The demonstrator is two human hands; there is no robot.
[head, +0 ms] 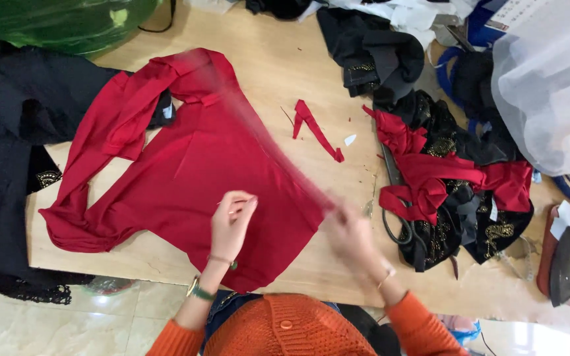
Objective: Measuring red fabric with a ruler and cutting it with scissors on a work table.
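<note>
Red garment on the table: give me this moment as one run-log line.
red garment spread flat on wooden table | left hand pinching over it | right hand blurred at its edge | red strip apart

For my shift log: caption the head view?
Left hand pinches a pin over red garment; blurred right hand at its edge.

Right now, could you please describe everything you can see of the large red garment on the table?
The red garment is soft, plain fabric, spread mostly flat on the wooden table, its sleeves bunched at the left. The left hand rests on its lower middle; the blurred right hand lifts its right edge taut.
</note>
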